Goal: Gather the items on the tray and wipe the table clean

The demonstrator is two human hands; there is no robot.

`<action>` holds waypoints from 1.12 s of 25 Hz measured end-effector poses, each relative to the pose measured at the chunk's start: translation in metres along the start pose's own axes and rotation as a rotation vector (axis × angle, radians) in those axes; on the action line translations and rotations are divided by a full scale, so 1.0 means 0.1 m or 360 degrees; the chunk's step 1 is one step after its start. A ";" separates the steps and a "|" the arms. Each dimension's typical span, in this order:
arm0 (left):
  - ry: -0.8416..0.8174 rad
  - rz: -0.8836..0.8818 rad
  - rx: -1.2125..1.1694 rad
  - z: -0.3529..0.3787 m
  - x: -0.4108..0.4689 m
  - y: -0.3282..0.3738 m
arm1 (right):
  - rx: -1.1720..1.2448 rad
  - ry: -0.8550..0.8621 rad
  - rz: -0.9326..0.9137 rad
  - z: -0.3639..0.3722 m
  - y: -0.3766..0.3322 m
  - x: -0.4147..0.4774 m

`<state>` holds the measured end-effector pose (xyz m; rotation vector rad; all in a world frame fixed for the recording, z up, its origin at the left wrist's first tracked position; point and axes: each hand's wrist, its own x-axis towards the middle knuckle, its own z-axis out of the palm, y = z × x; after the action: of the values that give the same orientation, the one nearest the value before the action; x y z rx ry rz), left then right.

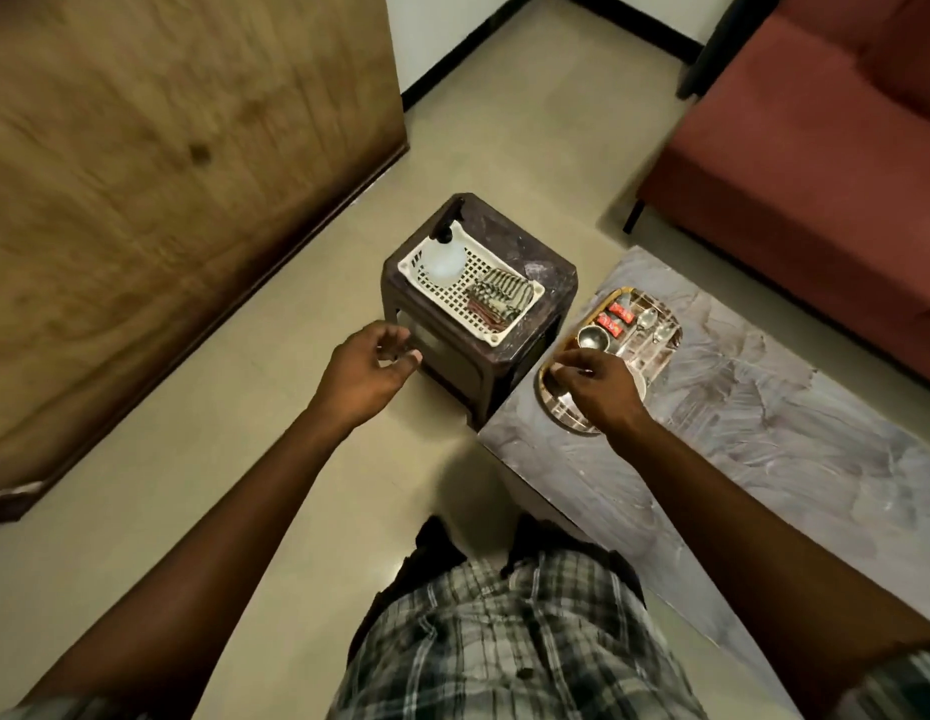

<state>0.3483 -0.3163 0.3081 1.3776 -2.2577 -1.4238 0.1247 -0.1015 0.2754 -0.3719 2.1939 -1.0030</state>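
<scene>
Left arm (234,517): bare, extended forward.
Left hand (371,368): back turned up, fingers loosely curled, thumb set near the fingertips; nothing is seen to be held.
Right arm (753,517): bare, extended forward.
Right hand (603,389): palm turned down, fingers bent downward; whether anything is pinched cannot be told.
The hands are set well apart.

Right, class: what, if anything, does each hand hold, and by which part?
Left hand: nothing, loosely curled near the stool. Right hand: curled over the near end of the tray; whether its grip has anything cannot be told.
</scene>
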 end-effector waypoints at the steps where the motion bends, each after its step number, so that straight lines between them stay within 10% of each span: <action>1: -0.0029 0.0010 0.0013 -0.09 0.13 0.00 | -0.0007 0.0025 0.0017 0.09 -0.06 0.03; 21: -0.0590 0.0107 0.0328 0.07 3.03 -0.33 | -0.0232 0.0051 0.0475 1.04 -0.58 2.54; 28: -0.0825 0.0401 0.0405 0.55 3.78 -0.50 | -0.0872 0.0034 0.0481 1.37 -0.34 2.94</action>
<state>0.1338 -0.5720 0.1150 0.7862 -2.8925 -1.5854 0.0057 -0.3491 0.0994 -0.2586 2.4300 -0.2355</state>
